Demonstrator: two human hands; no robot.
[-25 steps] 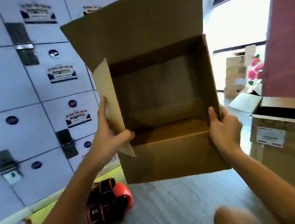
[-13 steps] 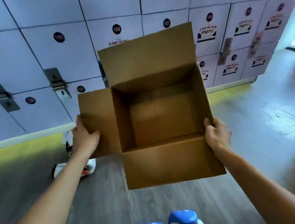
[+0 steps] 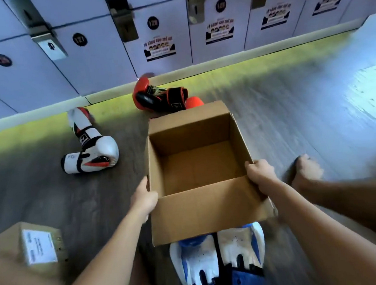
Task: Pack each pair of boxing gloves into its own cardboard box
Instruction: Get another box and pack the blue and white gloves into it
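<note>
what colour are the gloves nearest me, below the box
The gloves are white with blue, head view.

looks like a gym locker room. numbered lockers with metal latches and posters span the top of the frame; boxing gloves lie on the wood-look floor at centre left.

Open cardboard box in both hands' grip, blue-white gloves beneath its near edge

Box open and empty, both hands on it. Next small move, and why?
Probably set the box down on the floor beside the blue-and-white gloves: left hand and right hand both grip its walls, so neither is free, and that pair lies nearest.
</note>
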